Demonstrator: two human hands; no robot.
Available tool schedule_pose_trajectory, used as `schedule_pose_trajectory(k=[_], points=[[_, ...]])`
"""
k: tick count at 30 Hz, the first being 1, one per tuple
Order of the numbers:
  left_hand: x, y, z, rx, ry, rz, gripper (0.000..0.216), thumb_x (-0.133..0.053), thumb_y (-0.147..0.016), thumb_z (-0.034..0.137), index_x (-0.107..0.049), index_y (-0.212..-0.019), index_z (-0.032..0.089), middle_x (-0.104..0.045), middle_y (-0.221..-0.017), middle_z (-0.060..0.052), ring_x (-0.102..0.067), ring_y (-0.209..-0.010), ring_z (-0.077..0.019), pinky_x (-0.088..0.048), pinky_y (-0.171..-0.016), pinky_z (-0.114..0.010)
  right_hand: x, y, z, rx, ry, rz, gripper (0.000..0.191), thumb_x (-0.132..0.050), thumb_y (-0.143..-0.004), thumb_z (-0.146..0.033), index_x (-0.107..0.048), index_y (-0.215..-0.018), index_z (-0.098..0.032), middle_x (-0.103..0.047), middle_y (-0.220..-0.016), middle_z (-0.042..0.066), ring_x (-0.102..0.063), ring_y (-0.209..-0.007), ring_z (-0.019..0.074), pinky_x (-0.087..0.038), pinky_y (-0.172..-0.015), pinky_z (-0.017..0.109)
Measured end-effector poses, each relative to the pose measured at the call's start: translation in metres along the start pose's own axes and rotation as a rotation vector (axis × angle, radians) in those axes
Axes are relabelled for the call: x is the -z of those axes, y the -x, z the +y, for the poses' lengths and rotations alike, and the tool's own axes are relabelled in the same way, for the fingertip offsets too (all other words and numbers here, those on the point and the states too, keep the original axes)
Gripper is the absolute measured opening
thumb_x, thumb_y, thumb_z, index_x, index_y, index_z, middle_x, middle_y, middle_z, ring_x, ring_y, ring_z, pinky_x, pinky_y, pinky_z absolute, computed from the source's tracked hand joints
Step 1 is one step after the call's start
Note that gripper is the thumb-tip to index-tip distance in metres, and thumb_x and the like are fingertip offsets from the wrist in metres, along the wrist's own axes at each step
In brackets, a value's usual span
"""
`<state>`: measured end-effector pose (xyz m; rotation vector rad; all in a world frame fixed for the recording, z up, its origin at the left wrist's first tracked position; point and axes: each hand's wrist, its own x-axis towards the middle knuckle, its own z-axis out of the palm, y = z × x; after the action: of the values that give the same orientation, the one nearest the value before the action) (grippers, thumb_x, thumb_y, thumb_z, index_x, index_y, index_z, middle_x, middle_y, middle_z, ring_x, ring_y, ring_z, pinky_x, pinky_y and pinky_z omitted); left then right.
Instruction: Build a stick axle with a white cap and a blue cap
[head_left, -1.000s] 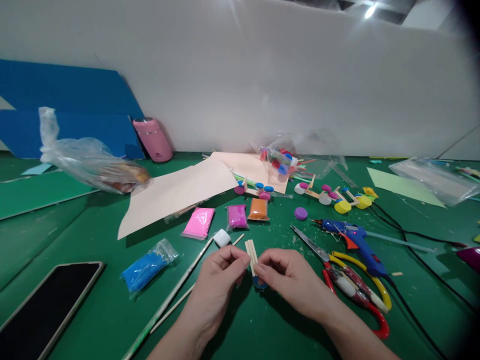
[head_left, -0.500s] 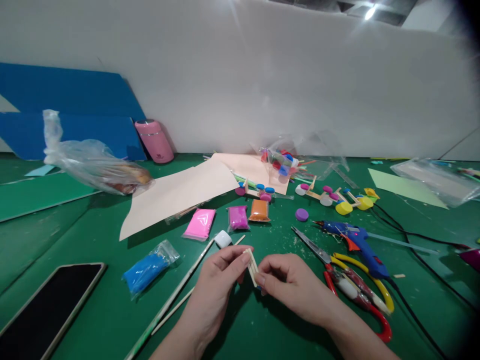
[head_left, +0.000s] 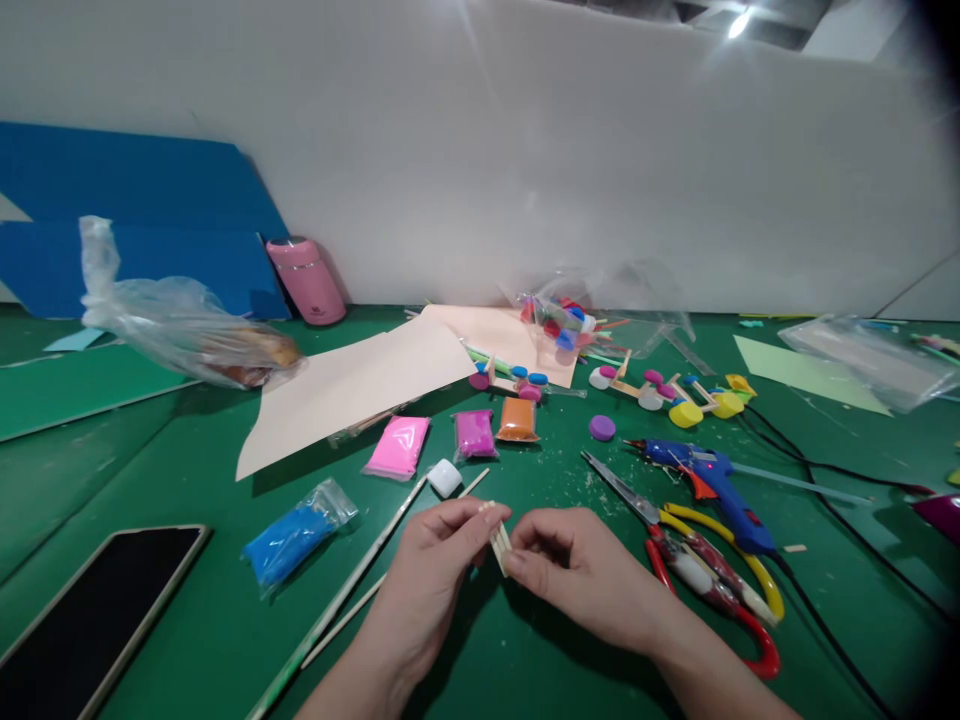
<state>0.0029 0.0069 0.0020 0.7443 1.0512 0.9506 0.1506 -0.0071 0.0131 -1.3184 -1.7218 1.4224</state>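
A small bundle of short wooden sticks (head_left: 499, 545) is pinched between my two hands, above the green table. My left hand (head_left: 442, 550) grips its upper end between thumb and fingers. At the lower end, the thumb and fingertips of my right hand (head_left: 570, 565) close on the same sticks. Behind my left hand lie a long thin wooden stick (head_left: 341, 622) and a pale, green-marked rod (head_left: 337, 600). A white clay-like block (head_left: 445, 478) sits just beyond them. Wire cutters and scissors with red and yellow handles (head_left: 705, 570) lie right of my right hand.
A blue glue gun (head_left: 705, 470) with its cord lies right. Bagged clay in pink (head_left: 399, 447), purple (head_left: 474, 434), orange (head_left: 517, 419) and blue (head_left: 296, 535) lies ahead and left. A phone (head_left: 97, 610) is front left. Small wheeled stick models (head_left: 637, 388) stand farther back.
The stick bundle has tilted slightly, and my right fingertips have shifted a little left along its lower end. Both hands keep hold of it; the view has moved very slightly.
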Motion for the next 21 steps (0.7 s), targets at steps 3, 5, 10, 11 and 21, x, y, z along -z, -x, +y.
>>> schedule_pose_trajectory(k=[3,5,10,11,21], points=[[0.0012,-0.0014,-0.0021,0.011,-0.006,-0.029,0.013,-0.068,-0.066,0.025,-0.065,-0.061,0.013,-0.058,-0.058,-0.001,-0.047,-0.057,-0.0106,-0.035,-0.057,-0.023,-0.0027,0.0004,-0.0006,-0.011,-0.003,-0.011,0.016,-0.055,-0.076,-0.029,-0.053,-0.068,-0.015,-0.040,-0.056,-0.006,-0.034,-0.052,0.0075,-0.027,-0.046,0.019],[0.0014,-0.0020,-0.0033,0.013,-0.008,-0.044,0.013,-0.067,-0.067,0.025,-0.065,-0.062,0.013,-0.058,-0.059,-0.001,-0.048,-0.058,-0.0108,-0.036,-0.057,-0.023,-0.0051,0.0000,-0.0001,-0.010,0.020,-0.011,0.016,-0.056,-0.075,-0.028,-0.053,-0.066,-0.016,-0.037,-0.057,-0.006,-0.032,-0.051,0.0074,-0.025,-0.046,0.019],[0.0017,-0.0022,-0.0041,0.013,-0.007,-0.075,0.014,-0.066,-0.069,0.025,-0.065,-0.062,0.013,-0.058,-0.060,-0.001,-0.049,-0.060,-0.0111,-0.037,-0.058,-0.023,-0.0087,-0.0015,0.0014,0.017,0.068,0.013,0.022,-0.054,-0.076,-0.026,-0.046,-0.059,-0.016,-0.034,-0.056,-0.006,-0.030,-0.051,0.0071,-0.023,-0.045,0.019],[0.0020,-0.0023,-0.0042,0.010,-0.005,-0.081,0.014,-0.066,-0.069,0.025,-0.065,-0.062,0.013,-0.058,-0.061,-0.001,-0.050,-0.060,-0.0112,-0.037,-0.058,-0.023,-0.0088,-0.0016,0.0015,0.019,0.075,0.017,0.022,-0.054,-0.076,-0.026,-0.045,-0.058,-0.016,-0.034,-0.056,-0.006,-0.030,-0.051,0.0070,-0.023,-0.045,0.019],[0.0041,-0.0022,-0.0068,0.022,0.023,-0.105,0.013,-0.065,-0.070,0.024,-0.064,-0.063,0.014,-0.058,-0.060,0.000,-0.048,-0.058,-0.0097,-0.034,-0.057,-0.022,-0.0087,-0.0011,0.0008,0.016,0.106,0.028,0.022,-0.055,-0.074,-0.023,-0.044,-0.057,-0.016,-0.034,-0.054,-0.007,-0.030,-0.050,0.0068,-0.023,-0.045,0.019]])
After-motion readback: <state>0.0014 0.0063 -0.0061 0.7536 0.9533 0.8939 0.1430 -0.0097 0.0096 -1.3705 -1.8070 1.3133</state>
